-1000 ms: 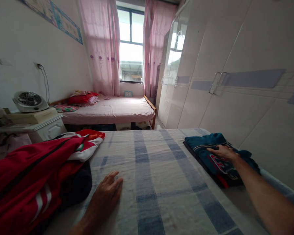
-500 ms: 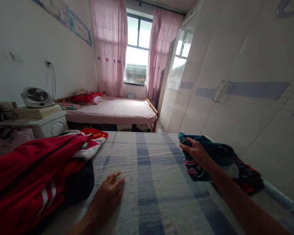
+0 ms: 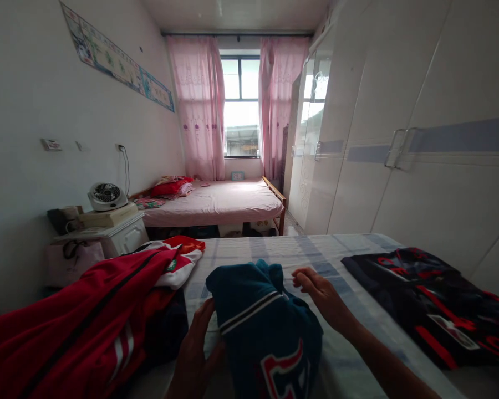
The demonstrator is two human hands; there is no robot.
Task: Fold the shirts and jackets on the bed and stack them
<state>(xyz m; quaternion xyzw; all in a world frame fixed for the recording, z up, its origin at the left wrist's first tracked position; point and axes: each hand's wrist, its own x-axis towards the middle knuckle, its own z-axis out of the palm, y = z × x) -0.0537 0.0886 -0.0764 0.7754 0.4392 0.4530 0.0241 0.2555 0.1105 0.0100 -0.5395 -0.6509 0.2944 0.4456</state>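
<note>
A teal garment (image 3: 249, 310) with a black-and-white stripe and a red-and-white letter lies bunched on the checked bedsheet (image 3: 220, 252) in front of me. My left hand (image 3: 197, 346) is at its left edge, thumb and fingers spread against the cloth. To the right of the garment, my right hand (image 3: 316, 291) hovers just off it, fingers loosely bent and holding nothing visible. A black garment with red lettering (image 3: 436, 305) lies spread out farther right. On the left a red jacket (image 3: 91, 327) with white stripes rests on darker clothes.
A tall white wardrobe (image 3: 399, 205) runs along the right side. Past the near bed is a second bed (image 3: 216, 202) with a pink sheet, below a curtained window (image 3: 241, 122). A small fan (image 3: 108, 195) sits on a box atop the white cabinet (image 3: 128, 235) at left.
The teal garment has come from the right to the middle, off the black garment, which now shows more fully. My right hand has let it go. My left hand has come against it.
</note>
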